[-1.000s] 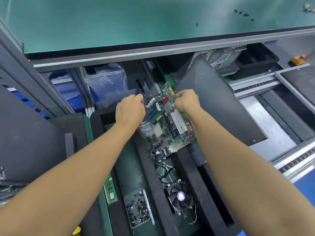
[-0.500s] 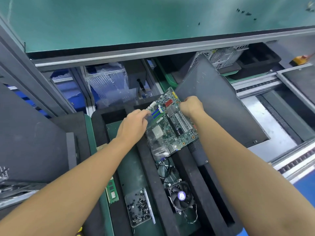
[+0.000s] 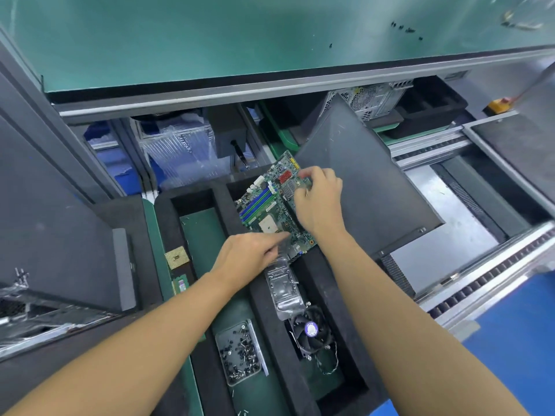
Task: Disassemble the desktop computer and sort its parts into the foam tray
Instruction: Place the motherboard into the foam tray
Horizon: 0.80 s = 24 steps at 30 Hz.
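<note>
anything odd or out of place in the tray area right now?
A few loose screws lie scattered on the green bench top, away from the screw dish in the foam tray. The motherboard sits tilted, its far corner propped above the tray wall, both hands still on it. Nothing looks damaged.

Green motherboard (image 3: 271,210), blue slots, in black foam tray (image 3: 315,283).

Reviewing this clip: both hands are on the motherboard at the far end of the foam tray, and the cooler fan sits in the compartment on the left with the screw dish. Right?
Not quite. The head view shows the cooler fan in the same channel of the foam tray as the motherboard, nearer the person. The screw dish lies in the left compartment. Left hand and right hand are on the board.
</note>
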Tool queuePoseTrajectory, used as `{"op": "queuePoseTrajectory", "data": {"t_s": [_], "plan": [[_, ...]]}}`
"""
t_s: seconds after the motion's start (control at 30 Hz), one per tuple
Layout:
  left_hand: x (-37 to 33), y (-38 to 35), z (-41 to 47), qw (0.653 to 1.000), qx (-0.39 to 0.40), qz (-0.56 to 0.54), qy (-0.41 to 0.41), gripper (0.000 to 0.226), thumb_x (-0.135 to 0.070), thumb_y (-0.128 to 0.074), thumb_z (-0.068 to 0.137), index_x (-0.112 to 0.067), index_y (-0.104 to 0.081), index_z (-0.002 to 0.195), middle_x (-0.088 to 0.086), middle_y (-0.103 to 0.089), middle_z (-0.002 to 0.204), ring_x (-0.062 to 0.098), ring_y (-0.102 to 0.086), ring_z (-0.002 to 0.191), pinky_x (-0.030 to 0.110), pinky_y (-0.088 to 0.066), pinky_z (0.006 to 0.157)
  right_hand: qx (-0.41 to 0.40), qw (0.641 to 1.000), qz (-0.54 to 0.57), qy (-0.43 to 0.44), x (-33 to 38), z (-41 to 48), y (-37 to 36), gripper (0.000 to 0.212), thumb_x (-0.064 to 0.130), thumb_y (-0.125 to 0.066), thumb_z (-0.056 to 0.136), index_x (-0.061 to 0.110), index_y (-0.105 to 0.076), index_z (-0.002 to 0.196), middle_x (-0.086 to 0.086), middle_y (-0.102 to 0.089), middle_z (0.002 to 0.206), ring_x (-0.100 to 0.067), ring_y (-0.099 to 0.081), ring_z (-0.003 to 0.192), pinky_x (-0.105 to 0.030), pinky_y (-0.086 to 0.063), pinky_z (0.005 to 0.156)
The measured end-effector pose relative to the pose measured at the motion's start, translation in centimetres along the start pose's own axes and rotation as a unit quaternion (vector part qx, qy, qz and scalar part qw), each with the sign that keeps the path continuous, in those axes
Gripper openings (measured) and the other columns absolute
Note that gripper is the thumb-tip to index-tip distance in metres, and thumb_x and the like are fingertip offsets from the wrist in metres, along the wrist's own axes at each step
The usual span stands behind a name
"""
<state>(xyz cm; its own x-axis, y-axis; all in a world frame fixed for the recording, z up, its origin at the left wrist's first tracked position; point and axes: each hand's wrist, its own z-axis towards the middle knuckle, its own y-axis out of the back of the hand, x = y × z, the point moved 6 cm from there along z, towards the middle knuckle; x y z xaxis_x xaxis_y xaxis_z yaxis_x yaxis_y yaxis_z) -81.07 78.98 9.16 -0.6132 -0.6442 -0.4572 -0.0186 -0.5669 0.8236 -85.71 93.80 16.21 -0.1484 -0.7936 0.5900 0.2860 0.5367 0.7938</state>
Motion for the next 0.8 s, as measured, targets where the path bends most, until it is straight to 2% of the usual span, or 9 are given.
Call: {"op": "queuePoseTrajectory", "data": {"t_s": [0.13,0.2,0.27,0.37,0.47,0.6,0.67,0.73,0.8], "plan": [[-2.8,-3.6,-2.5,0.994,0.068,0.008,-0.08,0.041,-0.016,-0.067,0.087,-0.028,-0.064,0.126,-0.01,-0.072,0.112,0.02,-0.071,0.086,0.034,-0.059,0.064,0.003,1.0,0.02,-0.007,-0.7,-2.7,0.2,0.03,0.005,-0.049,0.086,0.016,-0.062,0.111,-0.007,-0.053,0.119,-0.028,-0.04,0.113,-0.035,-0.034,0.096],[-4.4,-6.2,-4.3,0.981,0.137,0.005,-0.139,0.032,-0.023,-0.054,0.094,-0.02,-0.065,0.123,-0.004,-0.069,0.12,0.023,-0.069,0.098,0.038,-0.059,0.076,0.011,1.0,0.02,-0.016,-1.4,-3.9,0.1,0.029,0.005,-0.05,0.087,0.016,-0.062,0.111,-0.006,-0.053,0.12,-0.028,-0.04,0.114,-0.036,-0.034,0.096],[-4.6,-8.4,-5.9,0.97,0.213,0.018,-0.117,0.041,-0.037,-0.04,0.099,-0.018,-0.063,0.127,0.001,-0.062,0.134,0.025,-0.061,0.118,0.041,-0.054,0.094,0.028,0.999,0.016,-0.034,-2.2,-4.9,0.0,0.03,0.005,-0.049,0.087,0.016,-0.062,0.111,-0.006,-0.052,0.121,-0.028,-0.039,0.115,-0.039,-0.035,0.099],[-2.8,-10.2,-8.1,0.942,0.334,0.027,-0.015,0.067,-0.059,-0.031,0.1,-0.027,-0.019,0.157,-0.003,-0.009,0.165,0.018,-0.01,0.152,0.038,-0.013,0.124,0.049,0.997,0.02,-0.058,-3.1,-6.0,-0.2,0.03,0.007,-0.048,0.087,0.017,-0.061,0.111,-0.006,-0.051,0.124,-0.028,-0.038,0.118,-0.042,-0.036,0.101],[-3.0,-9.6,-8.4,0.95,0.309,0.041,-0.007,0.08,-0.068,-0.024,0.093,-0.03,0.005,0.158,-0.009,0.014,0.164,0.016,0.012,0.151,0.044,0.003,0.122,0.061,0.995,0.025,-0.076,-3.6,-7.0,-0.5,0.03,0.007,-0.047,0.087,0.017,-0.062,0.111,-0.008,-0.05,0.13,-0.029,-0.034,0.129,-0.038,-0.032,0.105],[-3.4,-7.3,-7.7,0.972,0.233,0.008,0.027,0.083,-0.063,-0.038,0.091,-0.028,-0.002,0.158,-0.008,-0.004,0.164,0.016,-0.006,0.148,0.042,-0.016,0.119,0.07,0.995,0.02,-0.072,-3.5,-8.1,-0.9,0.029,0.006,-0.047,0.088,0.016,-0.063,0.11,-0.008,-0.053,0.126,-0.028,-0.037,0.127,-0.037,-0.033,0.103],[-2.5,-6.0,-7.6,0.973,0.212,-0.033,0.082,0.07,-0.055,-0.042,0.095,-0.025,-0.022,0.155,-0.007,-0.019,0.159,0.017,-0.017,0.144,0.042,-0.024,0.116,0.067,0.995,0.037,-0.06,-2.9,-8.7,-1.0,0.028,0.004,-0.047,0.086,0.017,-0.062,0.107,-0.004,-0.055,0.117,-0.024,-0.046,0.113,-0.037,-0.039,0.099],[-1.2,-4.4,-7.7,0.967,0.18,-0.093,0.152,0.041,-0.043,-0.045,0.098,-0.025,-0.052,0.135,-0.006,-0.045,0.142,0.015,-0.04,0.13,0.038,-0.036,0.107,0.074,0.993,0.077,-0.056,-2.0,-9.4,-1.4,0.026,0.004,-0.047,0.087,0.02,-0.062,0.101,0.001,-0.06,0.106,-0.017,-0.055,0.096,-0.032,-0.045,0.088],[0.4,-2.4,-8.4,0.929,0.133,-0.219,0.267,0.02,-0.03,-0.047,0.1,-0.027,-0.064,0.11,-0.009,-0.069,0.108,0.012,-0.063,0.097,0.032,-0.049,0.085,0.114,0.985,0.117,-0.061,-0.6,-10.5,-2.5,0.024,0.006,-0.046,0.089,0.025,-0.06,0.096,0.005,-0.069,0.088,-0.015,-0.061,0.08,-0.03,-0.048,0.074]]}}
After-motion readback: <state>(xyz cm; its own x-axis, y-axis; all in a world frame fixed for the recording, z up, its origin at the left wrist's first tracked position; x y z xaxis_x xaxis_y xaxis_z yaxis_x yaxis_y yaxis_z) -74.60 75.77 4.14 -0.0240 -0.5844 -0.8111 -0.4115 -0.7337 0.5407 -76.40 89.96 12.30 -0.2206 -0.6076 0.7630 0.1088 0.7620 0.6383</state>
